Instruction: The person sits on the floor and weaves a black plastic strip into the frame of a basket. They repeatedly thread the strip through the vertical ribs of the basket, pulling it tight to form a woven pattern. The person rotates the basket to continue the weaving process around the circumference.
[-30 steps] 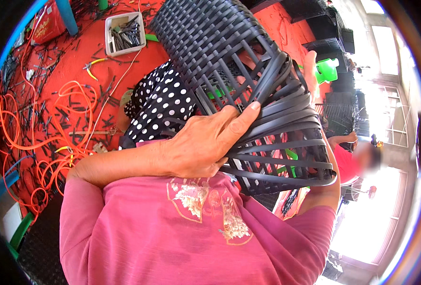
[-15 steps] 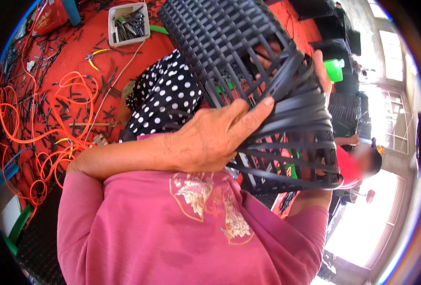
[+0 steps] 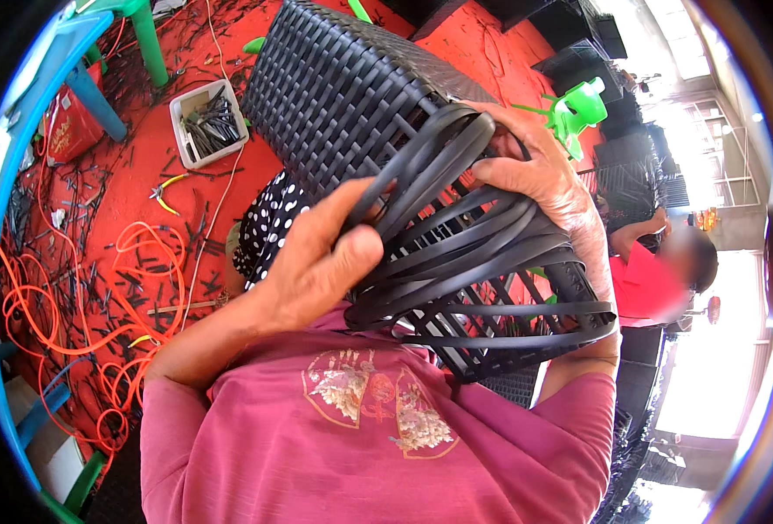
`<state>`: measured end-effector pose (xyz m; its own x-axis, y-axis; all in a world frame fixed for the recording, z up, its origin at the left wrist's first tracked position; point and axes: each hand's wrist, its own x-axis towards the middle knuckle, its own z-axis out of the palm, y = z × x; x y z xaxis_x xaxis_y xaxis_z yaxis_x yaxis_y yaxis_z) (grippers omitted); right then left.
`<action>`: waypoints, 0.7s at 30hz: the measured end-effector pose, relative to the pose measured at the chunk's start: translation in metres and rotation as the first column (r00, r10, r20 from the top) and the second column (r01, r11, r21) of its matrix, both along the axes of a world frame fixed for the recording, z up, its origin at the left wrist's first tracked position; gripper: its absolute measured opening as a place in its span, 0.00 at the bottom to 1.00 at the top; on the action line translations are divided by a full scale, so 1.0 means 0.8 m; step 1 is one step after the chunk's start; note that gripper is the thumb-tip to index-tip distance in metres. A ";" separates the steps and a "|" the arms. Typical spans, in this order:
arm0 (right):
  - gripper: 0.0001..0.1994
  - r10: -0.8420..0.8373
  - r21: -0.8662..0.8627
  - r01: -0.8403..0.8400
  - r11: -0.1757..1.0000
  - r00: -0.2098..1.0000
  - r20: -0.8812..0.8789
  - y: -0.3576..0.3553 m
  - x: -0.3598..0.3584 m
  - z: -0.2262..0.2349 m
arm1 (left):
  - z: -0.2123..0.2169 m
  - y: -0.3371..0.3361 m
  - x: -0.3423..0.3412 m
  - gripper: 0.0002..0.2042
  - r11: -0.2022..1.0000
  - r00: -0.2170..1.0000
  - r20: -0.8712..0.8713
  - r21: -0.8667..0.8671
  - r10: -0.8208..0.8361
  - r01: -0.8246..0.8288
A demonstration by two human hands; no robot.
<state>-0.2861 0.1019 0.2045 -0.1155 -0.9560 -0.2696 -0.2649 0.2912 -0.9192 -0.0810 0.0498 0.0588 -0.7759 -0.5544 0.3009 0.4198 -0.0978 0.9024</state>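
A black woven basket-like piece (image 3: 334, 96) leans across my lap, tightly woven on its far left side and an open lattice on the near right. A coil of flat black plastic strip (image 3: 465, 249) hangs in loops over the lattice. My left hand (image 3: 303, 275) is at the left of these loops, its fingers hooked round the strip and partly hidden behind it. My right hand (image 3: 556, 175) reaches round from the right side, with thumb and fingers closed on the upper loops at the edge of the weave. Polka-dot cloth (image 3: 273, 214) covers my leg underneath.
On the red floor stand a white bin of tools and scraps (image 3: 179, 131) and yellow-handled pliers (image 3: 168, 194). An orange hose (image 3: 133, 253) lies tangled at left among black offcuts. A green plastic object (image 3: 578, 109) is beyond my right hand. Another person (image 3: 644, 284) sits at right.
The woven piece has tilted and shifted left. My left hand has drawn back left and down. My right hand has come from behind the lattice to its upper edge; the strip loops have spread.
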 end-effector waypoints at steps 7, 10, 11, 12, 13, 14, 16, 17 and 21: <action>0.22 0.076 -0.141 -0.148 0.979 0.904 -0.421 0.003 -0.007 -0.002 | 0.044 -0.062 -0.037 0.29 0.832 0.967 -0.071 0.497 -0.244 0.247; 0.17 0.122 -0.264 -0.363 0.893 0.762 -0.635 0.002 -0.012 -0.005 | 0.040 -0.076 -0.048 0.11 0.841 0.973 -0.057 0.493 -0.224 0.223; 0.17 0.119 -0.260 -0.404 0.877 0.707 -0.697 0.001 -0.012 -0.003 | 0.039 -0.079 -0.048 0.10 0.872 0.972 -0.015 0.439 -0.234 0.217; 0.17 0.117 -0.250 -0.443 0.861 0.652 -0.749 -0.001 -0.010 -0.001 | 0.037 -0.082 -0.047 0.09 0.898 0.970 0.033 0.387 -0.241 0.210; 0.17 0.113 -0.238 -0.481 0.844 0.593 -0.797 -0.002 -0.008 0.000 | 0.037 -0.084 -0.045 0.08 0.920 0.966 0.080 0.334 -0.245 0.205; 0.14 0.083 -0.249 -0.427 0.869 0.622 -0.779 -0.002 -0.001 0.000 | 0.041 -0.085 -0.042 0.05 0.939 0.971 0.103 0.295 -0.217 0.179; 0.14 0.037 -0.286 -0.468 0.836 0.568 -0.822 0.001 -0.003 -0.002 | 0.047 -0.086 -0.033 0.06 0.993 0.966 0.228 0.043 -0.121 0.114; 0.14 0.012 -0.302 -0.489 0.819 0.540 -0.842 0.003 -0.004 -0.003 | 0.046 -0.084 -0.031 0.06 0.992 0.959 0.278 -0.088 -0.063 0.090; 0.14 0.007 -0.336 -0.437 0.834 0.618 -0.786 -0.001 -0.002 -0.006 | 0.036 -0.069 -0.030 0.07 0.776 0.956 0.020 -0.590 0.292 -0.225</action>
<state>-0.2879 0.1011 0.1996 0.1701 -0.9471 0.2721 -0.8918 -0.2654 -0.3664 -0.1051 -0.0052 0.0875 -0.6737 -0.4888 0.5543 0.2537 0.5515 0.7947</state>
